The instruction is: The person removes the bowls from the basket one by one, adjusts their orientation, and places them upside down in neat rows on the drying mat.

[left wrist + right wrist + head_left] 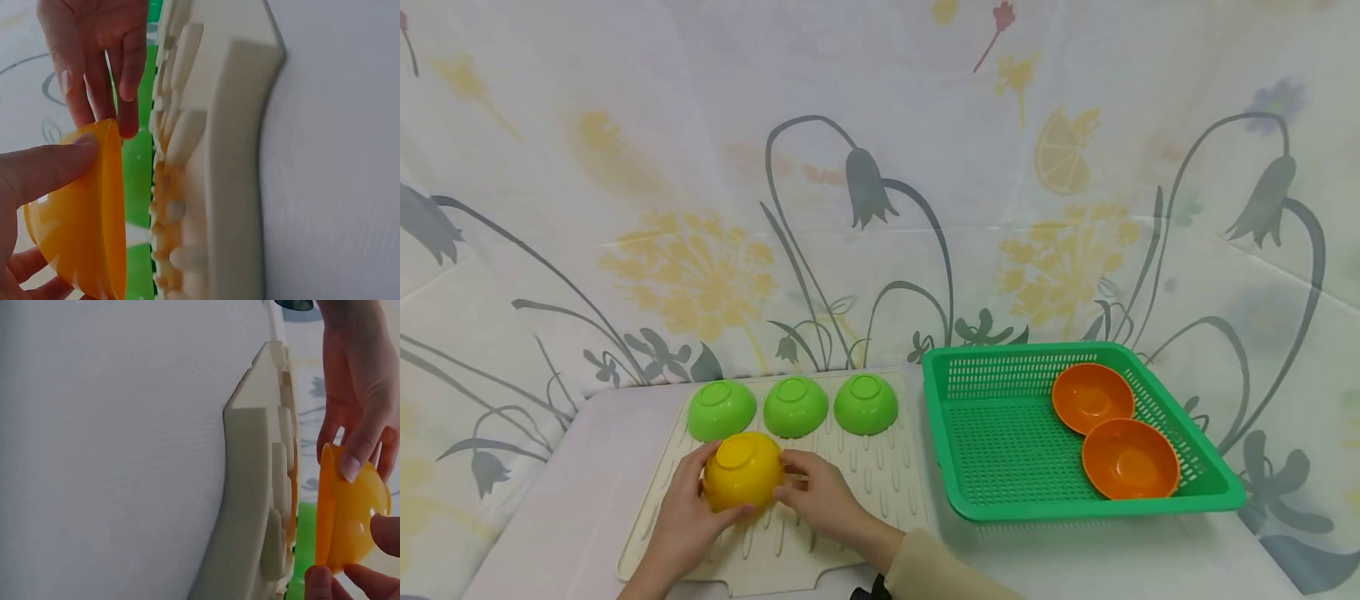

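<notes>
Both hands, left hand (681,512) and right hand (820,492), fingers curled round inverted yellow bowl (743,471), held just above drying mat (880,475). Placing step; next likely lower rim flat, release near green bowls (795,406) beyond fingertips.

Head high, frontal; wrists close, sharing mat (880,492).

White table (595,467), pale cloth-like surface. Cream ridged mat (880,475) lies flat on it; green perforated basket (1000,492) sits just right of the mat, edges close.
</notes>
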A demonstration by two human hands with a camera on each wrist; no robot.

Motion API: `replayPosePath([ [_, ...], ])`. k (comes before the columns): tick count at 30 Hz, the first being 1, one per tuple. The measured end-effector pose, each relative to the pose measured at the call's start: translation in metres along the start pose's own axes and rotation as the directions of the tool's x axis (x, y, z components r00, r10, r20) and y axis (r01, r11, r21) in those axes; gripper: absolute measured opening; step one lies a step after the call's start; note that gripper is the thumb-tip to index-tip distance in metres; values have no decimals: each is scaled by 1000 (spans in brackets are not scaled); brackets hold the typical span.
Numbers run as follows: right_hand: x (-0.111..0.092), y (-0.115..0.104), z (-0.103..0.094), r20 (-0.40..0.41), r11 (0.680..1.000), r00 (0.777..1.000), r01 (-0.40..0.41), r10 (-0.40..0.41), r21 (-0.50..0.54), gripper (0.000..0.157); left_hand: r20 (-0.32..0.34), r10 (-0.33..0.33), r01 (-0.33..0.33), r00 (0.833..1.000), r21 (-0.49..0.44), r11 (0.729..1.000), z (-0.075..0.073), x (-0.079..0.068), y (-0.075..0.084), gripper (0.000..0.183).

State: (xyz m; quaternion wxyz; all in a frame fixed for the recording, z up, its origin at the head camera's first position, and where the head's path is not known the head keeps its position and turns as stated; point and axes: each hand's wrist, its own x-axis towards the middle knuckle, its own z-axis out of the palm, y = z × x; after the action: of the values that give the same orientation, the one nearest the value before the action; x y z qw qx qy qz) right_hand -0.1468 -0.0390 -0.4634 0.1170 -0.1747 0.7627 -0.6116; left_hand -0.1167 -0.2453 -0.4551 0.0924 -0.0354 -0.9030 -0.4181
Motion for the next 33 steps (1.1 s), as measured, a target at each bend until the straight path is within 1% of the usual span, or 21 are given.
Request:
replayPosePath([
  [4,6,-4,7,64,994,998,22,-15,-106,44,16,-37,37,999,8,999,-10,-1,-10,93],
  [7,10,-7,13,125,987,992,41,-22,-156,44,26,-57,57,998,-5,998,-17,-1,-19,94],
  [10,12,-9,18,175,990,984,39,-15,-137,44,50,-85,86,995,-21,996,-23,0,-26,98],
  [13,13,-9,24,213,993,977,-2,28,-119,45,89,-107,110,990,-33,993,-29,2,-32,101],
  [17,15,-8,28,268,991,961,-36,69,-126,47,121,-114,118,986,-32,992,-33,5,-39,102],
  [21,16,-6,27,322,989,944,-25,72,-146,50,146,-121,128,982,-40,991,-33,6,-44,105],
  [23,17,-5,25,338,986,939,-15,70,-163,50,146,-109,115,983,-39,993,-32,6,-46,104],
  [24,17,-6,25,342,984,937,-7,68,-176,50,135,-91,96,987,-30,995,-31,7,-47,102],
  [26,18,-6,25,346,981,936,1,68,-196,50,107,-58,57,993,6,998,-31,7,-48,99],
  [28,18,-7,25,349,980,934,-3,74,-201,49,93,-50,46,994,48,998,-32,7,-48,97],
  [30,17,-7,26,344,979,935,-11,82,-204,48,93,-68,60,993,87,994,-34,7,-48,96],
  [33,16,-10,25,331,978,939,-25,95,-208,46,127,-127,114,984,107,988,-36,9,-46,98],
])
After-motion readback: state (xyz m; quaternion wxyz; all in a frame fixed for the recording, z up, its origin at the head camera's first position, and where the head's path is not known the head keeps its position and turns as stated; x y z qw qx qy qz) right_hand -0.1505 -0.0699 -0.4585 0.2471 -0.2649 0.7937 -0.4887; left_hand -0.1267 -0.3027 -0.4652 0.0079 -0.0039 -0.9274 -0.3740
